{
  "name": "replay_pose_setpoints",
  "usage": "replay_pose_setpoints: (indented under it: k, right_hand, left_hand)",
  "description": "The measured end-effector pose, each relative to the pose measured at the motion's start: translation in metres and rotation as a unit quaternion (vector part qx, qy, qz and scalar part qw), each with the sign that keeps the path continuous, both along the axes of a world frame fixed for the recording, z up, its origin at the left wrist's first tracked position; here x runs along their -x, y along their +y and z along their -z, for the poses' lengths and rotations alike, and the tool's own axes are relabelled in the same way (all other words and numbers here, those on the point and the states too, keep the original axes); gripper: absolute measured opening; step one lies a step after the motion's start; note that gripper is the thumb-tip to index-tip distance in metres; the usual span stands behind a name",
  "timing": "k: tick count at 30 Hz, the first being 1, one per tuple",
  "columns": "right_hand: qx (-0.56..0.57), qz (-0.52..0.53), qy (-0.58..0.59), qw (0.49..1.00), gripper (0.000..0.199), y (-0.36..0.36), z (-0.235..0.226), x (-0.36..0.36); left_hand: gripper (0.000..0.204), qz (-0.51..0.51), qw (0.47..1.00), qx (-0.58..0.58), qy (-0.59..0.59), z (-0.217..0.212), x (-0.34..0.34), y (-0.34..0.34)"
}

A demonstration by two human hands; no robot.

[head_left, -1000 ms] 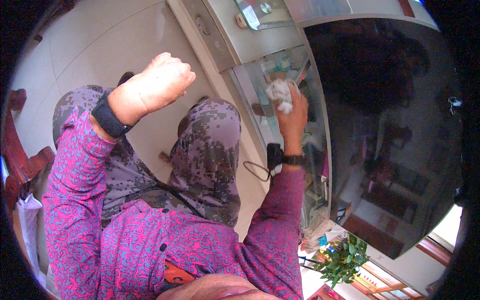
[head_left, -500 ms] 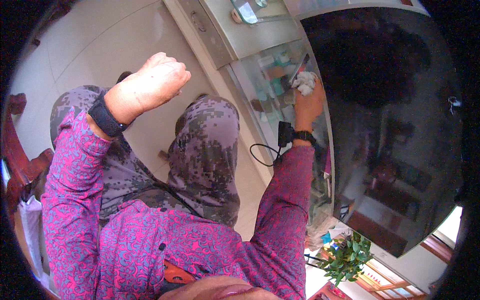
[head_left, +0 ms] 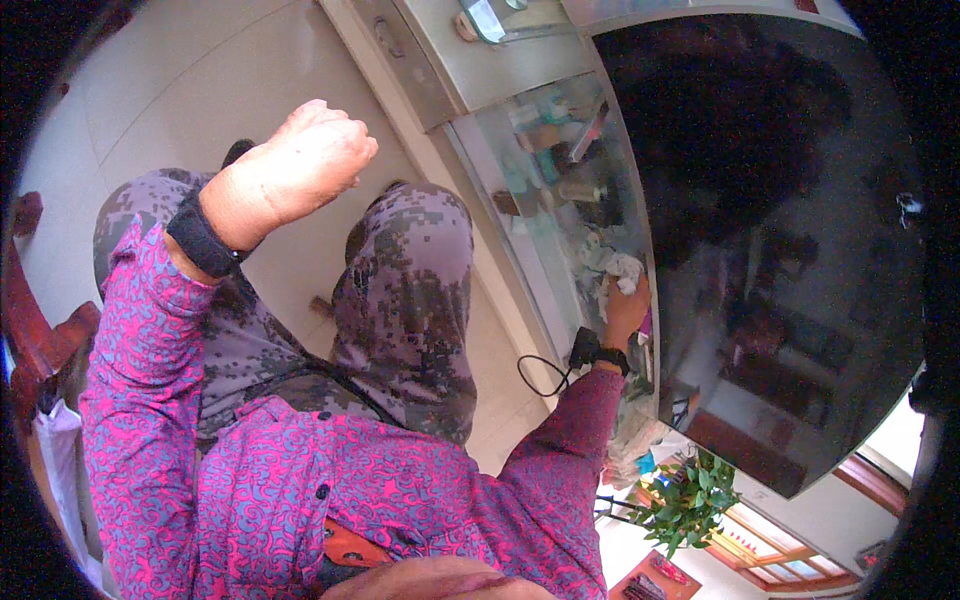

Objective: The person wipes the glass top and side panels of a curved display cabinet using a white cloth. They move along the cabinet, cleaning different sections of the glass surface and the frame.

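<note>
My right hand (head_left: 626, 312) is closed on a crumpled white cloth (head_left: 624, 270). It presses the cloth on the glass top (head_left: 560, 240) of a low cabinet, close beside the large black television screen (head_left: 770, 200). A reflection of the cloth shows in the glass. Raised over my left knee, my left hand (head_left: 300, 160) is curled into a fist with its back toward me. Nothing sticks out of that fist, and its palm side is hidden.
Several small items, among them a reddish slim object (head_left: 590, 132), show at the glass. A clear glass piece (head_left: 487, 18) stands on the cabinet's far end. A green potted plant (head_left: 690, 500) is at the lower right. Dark red wooden furniture (head_left: 60, 345) stands at the left.
My right hand has moved with the white cloth along the glass top, toward my body and the plant end. My left fist has hardly moved.
</note>
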State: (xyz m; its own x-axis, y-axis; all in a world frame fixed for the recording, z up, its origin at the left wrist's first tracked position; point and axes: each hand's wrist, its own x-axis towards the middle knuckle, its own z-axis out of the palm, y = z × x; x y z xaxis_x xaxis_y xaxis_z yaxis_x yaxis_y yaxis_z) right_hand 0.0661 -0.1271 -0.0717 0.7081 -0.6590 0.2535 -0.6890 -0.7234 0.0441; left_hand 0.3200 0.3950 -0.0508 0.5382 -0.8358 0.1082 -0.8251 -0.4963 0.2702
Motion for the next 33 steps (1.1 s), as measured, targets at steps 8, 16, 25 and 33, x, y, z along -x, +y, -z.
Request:
replay_pose_setpoints:
  k: [8,16,25,33]
  right_hand:
    - [-0.025,-0.229,-0.057,0.972,0.064,0.090,0.008,-0.080]
    - [-0.047,-0.276,-0.011,0.960,0.084,0.167,-0.004,-0.101]
    - [-0.018,-0.349,-0.035,0.936,0.073,0.189,0.012,-0.144]
    - [-0.021,-0.340,-0.055,0.938,0.073,0.200,0.011,-0.182]
  left_hand:
    - [0.016,0.010,0.999,-0.032,0.012,0.006,-0.002,-0.001]
    - [0.021,0.028,0.997,-0.055,0.036,0.004,0.000,-0.003]
    - [0.021,0.021,0.994,-0.103,0.035,-0.001,0.000,-0.006]
    - [0.023,0.036,0.999,-0.033,-0.002,0.004,-0.009,-0.007]
